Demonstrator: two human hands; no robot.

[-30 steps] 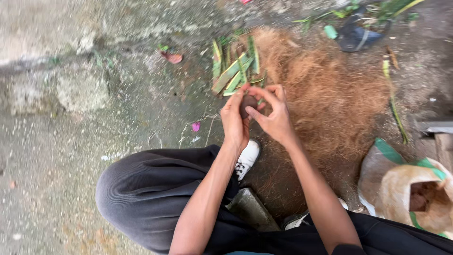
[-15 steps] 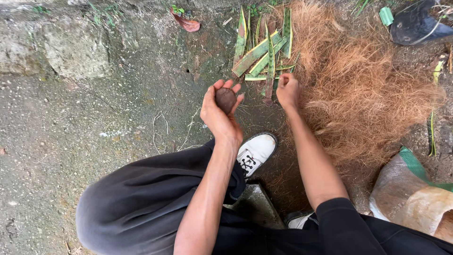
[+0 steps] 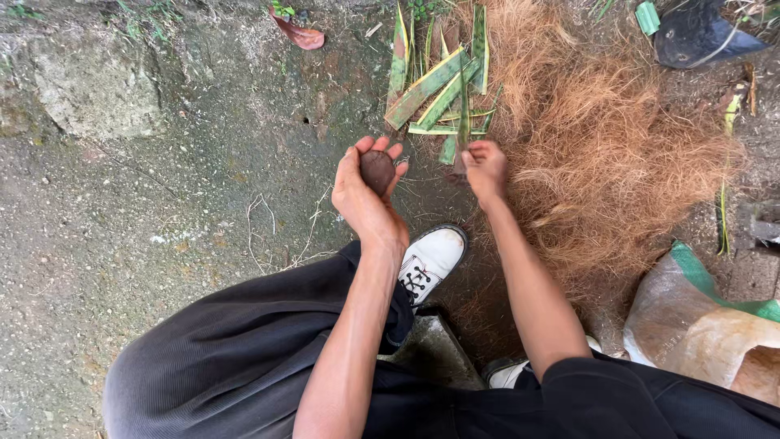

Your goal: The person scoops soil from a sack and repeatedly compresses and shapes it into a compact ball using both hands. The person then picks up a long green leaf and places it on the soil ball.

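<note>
Rough, pitted concrete ground [image 3: 146,211], matt, damp-looking and mossy toward the top edge. Dry, wiry brown fibre heap [image 3: 617,154], coarse and matt. Green leaf strips [image 3: 431,85], smooth and faintly glossy. Dark brown nut [image 3: 377,171] in left hand [image 3: 366,195], dull, smooth-looking. White leather-like shoe [image 3: 431,258], scuffed, slight sheen. Ribbed dark cloth trousers [image 3: 236,358]. Woven plastic sack [image 3: 715,325], crinkled.

White shoe [image 3: 431,258], perhaps sack [image 3: 715,325]

Tan-and-green sack [image 3: 715,325] — lower right.
</note>
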